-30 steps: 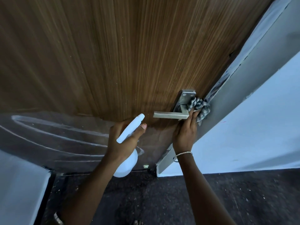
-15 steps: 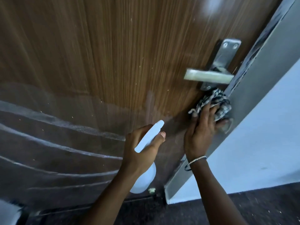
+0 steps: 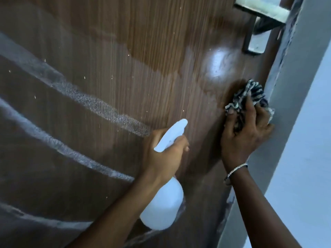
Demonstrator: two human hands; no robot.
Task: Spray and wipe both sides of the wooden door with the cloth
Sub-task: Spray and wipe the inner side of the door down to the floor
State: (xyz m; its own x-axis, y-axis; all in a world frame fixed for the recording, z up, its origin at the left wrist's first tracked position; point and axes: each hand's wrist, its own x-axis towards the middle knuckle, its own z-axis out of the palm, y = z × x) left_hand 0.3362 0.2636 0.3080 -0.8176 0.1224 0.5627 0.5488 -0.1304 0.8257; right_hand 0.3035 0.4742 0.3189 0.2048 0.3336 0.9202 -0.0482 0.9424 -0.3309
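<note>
While right hand (image 3: 245, 133) presses bunched checked cloth (image 3: 250, 92) to wooden door (image 3: 111, 51) just beside its latch edge, below handle (image 3: 265, 9), fingers (image 3: 249, 109) curl over cloth, grasping it. Left hand (image 3: 164, 154) grips spray bottle (image 3: 163, 204) by neck, nozzle toward door. White streaks (image 3: 93, 102) lie left of cloth, slanting down toward it; left hand nearer them. Likely next wipe: sweep leftward.

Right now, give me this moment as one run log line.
left hand grips spray bottle | right hand holds cloth against wooden door below door handle | white streaks left of cloth unwiped
</note>
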